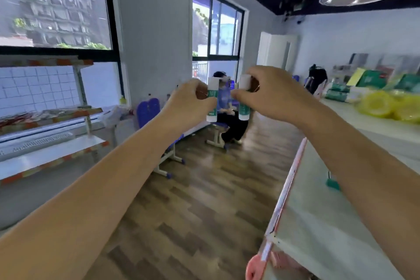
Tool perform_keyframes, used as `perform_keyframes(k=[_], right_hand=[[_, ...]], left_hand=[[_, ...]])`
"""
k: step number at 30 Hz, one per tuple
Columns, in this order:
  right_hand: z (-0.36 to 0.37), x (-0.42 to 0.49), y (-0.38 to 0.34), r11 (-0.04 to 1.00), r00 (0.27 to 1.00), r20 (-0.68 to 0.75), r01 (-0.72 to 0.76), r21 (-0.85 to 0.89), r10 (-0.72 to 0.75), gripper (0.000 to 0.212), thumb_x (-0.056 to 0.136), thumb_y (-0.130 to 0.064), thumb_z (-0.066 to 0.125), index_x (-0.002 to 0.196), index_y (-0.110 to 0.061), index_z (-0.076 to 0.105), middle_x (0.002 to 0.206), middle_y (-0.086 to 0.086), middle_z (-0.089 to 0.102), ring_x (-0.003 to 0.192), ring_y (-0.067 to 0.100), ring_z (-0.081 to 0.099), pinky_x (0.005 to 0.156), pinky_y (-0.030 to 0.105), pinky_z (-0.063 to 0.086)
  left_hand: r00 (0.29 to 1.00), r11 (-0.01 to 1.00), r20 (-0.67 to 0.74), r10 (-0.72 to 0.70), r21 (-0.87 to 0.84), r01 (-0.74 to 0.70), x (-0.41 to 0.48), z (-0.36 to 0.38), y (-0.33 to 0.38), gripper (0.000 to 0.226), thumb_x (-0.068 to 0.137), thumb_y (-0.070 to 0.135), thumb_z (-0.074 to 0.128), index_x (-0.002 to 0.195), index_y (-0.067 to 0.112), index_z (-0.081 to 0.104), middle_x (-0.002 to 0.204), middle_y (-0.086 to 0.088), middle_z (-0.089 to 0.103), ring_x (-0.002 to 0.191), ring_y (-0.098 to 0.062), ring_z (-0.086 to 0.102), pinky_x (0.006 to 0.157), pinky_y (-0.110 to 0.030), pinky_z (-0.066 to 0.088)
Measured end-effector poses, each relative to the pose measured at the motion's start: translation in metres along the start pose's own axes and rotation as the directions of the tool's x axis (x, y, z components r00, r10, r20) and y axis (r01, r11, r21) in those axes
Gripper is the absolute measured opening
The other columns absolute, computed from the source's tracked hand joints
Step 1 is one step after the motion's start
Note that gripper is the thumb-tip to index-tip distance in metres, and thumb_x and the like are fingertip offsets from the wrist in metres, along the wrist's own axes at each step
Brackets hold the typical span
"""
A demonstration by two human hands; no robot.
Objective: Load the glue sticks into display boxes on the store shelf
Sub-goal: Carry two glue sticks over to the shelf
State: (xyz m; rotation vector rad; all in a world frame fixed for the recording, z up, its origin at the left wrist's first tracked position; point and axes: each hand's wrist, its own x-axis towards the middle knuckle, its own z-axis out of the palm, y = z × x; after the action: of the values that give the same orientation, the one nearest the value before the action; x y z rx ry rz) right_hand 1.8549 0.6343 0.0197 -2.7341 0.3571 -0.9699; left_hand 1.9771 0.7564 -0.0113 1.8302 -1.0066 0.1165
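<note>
— What does the head view show of the hands?

— Both bare arms reach forward above the wooden floor point(193, 200). The left hand point(188, 98) has its fingers curled round the left glue stick point(212, 115), a white tube with a green label, held upright with the cap on top. The right hand point(270, 93) grips the right glue stick point(243, 111), which looks the same. It is also upright, with thumb and fingers closed round its upper half.

— Do the sticks touch?

— No. They stand near each other with a narrow gap between them, both in the air and resting on nothing.

— And the shelves?

— A white shelf rack point(45, 154) with orange-striped edges stands at the left under a window. A pale shelf top point(318, 211) with a reddish edge runs along the right, beneath the right forearm. Both sticks are well apart from either one.

— What else is there?

— A seated person point(229, 125) is beyond the hands, partly hidden by the sticks, and a blue chair point(147, 109) stands to the left. At the far right, yellow packages point(386, 107) and green boxes point(372, 79) lie on the pale surface, too blurred to read.
</note>
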Motion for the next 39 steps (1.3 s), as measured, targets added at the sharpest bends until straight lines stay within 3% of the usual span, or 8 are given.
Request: perform_keyframes(k=[4, 10, 19, 21, 24, 26, 31, 39], right_hand=[[-0.002, 0.045, 0.036, 0.992, 0.993, -0.053, -0.106, -0.073, 0.102, 0.028, 0.087, -0.039, 0.063, 0.089, -0.012, 0.056, 0.080, -0.001, 0.054, 0.066, 0.011, 0.047, 0.056, 0.024, 0.035], [-0.019, 0.083, 0.080, 0.926, 0.955, -0.131, -0.291, -0.242, 0.266, 0.032, 0.086, -0.040, 0.064, 0.086, -0.010, 0.056, 0.070, -0.004, 0.051, 0.059, 0.008, 0.046, 0.050, 0.025, 0.028], [-0.037, 0.101, 0.129, 0.724, 0.840, -0.267, -0.543, -0.425, 0.473, 0.029, 0.083, -0.042, 0.069, 0.078, -0.019, 0.053, 0.065, -0.007, 0.049, 0.054, 0.004, 0.043, 0.046, 0.019, 0.028], [-0.040, 0.108, 0.137, 0.633, 0.802, -0.294, -0.594, -0.497, 0.521, 0.032, 0.083, -0.044, 0.067, 0.077, -0.017, 0.051, 0.067, -0.005, 0.047, 0.055, 0.008, 0.042, 0.048, 0.024, 0.029], [-0.040, 0.119, 0.147, 0.486, 0.742, -0.340, -0.647, -0.588, 0.578, 0.037, 0.083, -0.048, 0.066, 0.074, -0.016, 0.050, 0.066, -0.003, 0.048, 0.055, 0.011, 0.044, 0.048, 0.028, 0.028], [-0.038, 0.126, 0.152, 0.401, 0.692, -0.394, -0.692, -0.601, 0.604, 0.035, 0.083, -0.048, 0.066, 0.077, -0.015, 0.055, 0.068, -0.003, 0.052, 0.057, 0.010, 0.046, 0.050, 0.028, 0.030], [-0.030, 0.145, 0.170, 0.219, 0.517, -0.555, -0.829, -0.515, 0.652, 0.038, 0.082, -0.049, 0.066, 0.079, -0.012, 0.060, 0.072, 0.005, 0.061, 0.066, 0.022, 0.057, 0.055, 0.030, 0.038], [-0.008, 0.166, 0.183, -0.002, 0.314, -0.746, -0.921, -0.390, 0.587, 0.039, 0.085, -0.047, 0.064, 0.090, -0.008, 0.060, 0.081, 0.004, 0.057, 0.073, 0.020, 0.051, 0.053, 0.027, 0.034]], left_hand=[[0.992, 0.994, 0.097, 0.084, -0.075, -0.077, 0.075, 0.030, -0.007, 0.012, 0.085, 0.024, 0.062, 0.094, 0.022, 0.053, 0.092, 0.001, 0.059, 0.085, -0.019, 0.059, 0.082, -0.046, 0.053], [0.955, 0.946, 0.193, 0.225, -0.279, -0.167, 0.161, 0.089, -0.005, 0.018, 0.085, 0.022, 0.061, 0.101, 0.015, 0.057, 0.096, -0.006, 0.061, 0.079, -0.022, 0.060, 0.076, -0.039, 0.053], [0.797, 0.778, 0.330, 0.506, -0.574, -0.256, 0.249, 0.185, 0.024, 0.010, 0.085, 0.016, 0.061, 0.082, 0.023, 0.054, 0.087, -0.007, 0.061, 0.082, -0.025, 0.061, 0.079, -0.045, 0.053], [0.764, 0.729, 0.338, 0.550, -0.640, -0.242, 0.268, 0.204, 0.027, 0.006, 0.084, 0.016, 0.062, 0.088, 0.015, 0.058, 0.093, -0.013, 0.061, 0.087, -0.029, 0.061, 0.078, -0.046, 0.054], [0.691, 0.673, 0.351, 0.632, -0.691, -0.264, 0.295, 0.229, 0.031, 0.023, 0.083, 0.019, 0.063, 0.101, 0.005, 0.059, 0.101, -0.018, 0.061, 0.081, -0.027, 0.061, 0.069, -0.034, 0.056], [0.629, 0.629, 0.359, 0.689, -0.728, -0.274, 0.312, 0.242, 0.031, 0.026, 0.081, 0.024, 0.064, 0.099, 0.006, 0.059, 0.099, -0.016, 0.062, 0.084, -0.027, 0.061, 0.074, -0.040, 0.055], [0.476, 0.557, 0.404, 0.781, -0.796, -0.237, 0.351, 0.268, 0.026, 0.022, 0.084, 0.022, 0.064, 0.099, 0.007, 0.057, 0.096, -0.014, 0.062, 0.087, -0.031, 0.061, 0.077, -0.048, 0.053], [0.289, 0.425, 0.369, 0.883, -0.891, -0.161, 0.383, 0.311, 0.029, 0.020, 0.086, 0.026, 0.064, 0.102, 0.021, 0.053, 0.096, 0.004, 0.061, 0.087, -0.013, 0.059, 0.082, -0.037, 0.052]])
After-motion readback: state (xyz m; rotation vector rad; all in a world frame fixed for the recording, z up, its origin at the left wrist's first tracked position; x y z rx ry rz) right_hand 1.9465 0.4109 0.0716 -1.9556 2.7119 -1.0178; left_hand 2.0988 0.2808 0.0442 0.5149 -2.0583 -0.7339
